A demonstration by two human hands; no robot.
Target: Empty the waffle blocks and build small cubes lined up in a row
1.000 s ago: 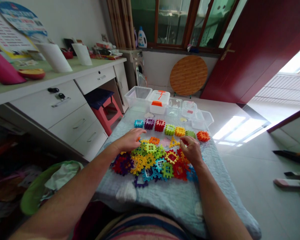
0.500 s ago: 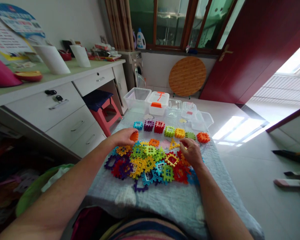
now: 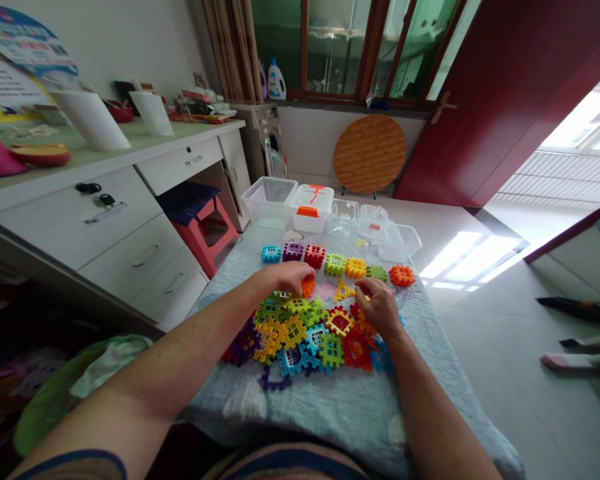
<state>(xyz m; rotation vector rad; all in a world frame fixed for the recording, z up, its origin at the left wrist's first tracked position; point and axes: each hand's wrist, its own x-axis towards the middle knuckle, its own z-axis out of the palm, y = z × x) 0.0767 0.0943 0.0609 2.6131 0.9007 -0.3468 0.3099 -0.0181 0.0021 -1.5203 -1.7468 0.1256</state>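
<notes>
A heap of flat plastic waffle tiles (image 3: 305, 333) in many colours lies on a table under a pale blue cloth (image 3: 350, 400). Behind the heap stands a row of built cubes (image 3: 335, 264), from blue at the left to orange at the right. My left hand (image 3: 293, 276) is curled over an orange tile (image 3: 308, 287) at the far edge of the heap, fingers closed on it. My right hand (image 3: 379, 305) rests on the heap's right side with fingers bent, beside a yellow triangle piece (image 3: 345, 291); what it holds is hidden.
Clear plastic boxes (image 3: 330, 213), one with an orange latch, stand at the table's far end. A white desk with drawers (image 3: 105, 220) and a pink stool (image 3: 200, 220) are at the left. A red door (image 3: 505, 100) and tiled floor lie to the right.
My left hand lifted an orange tile at the heap's left side, then carried it rightward to the middle behind the heap. My right hand stayed nearly still.
</notes>
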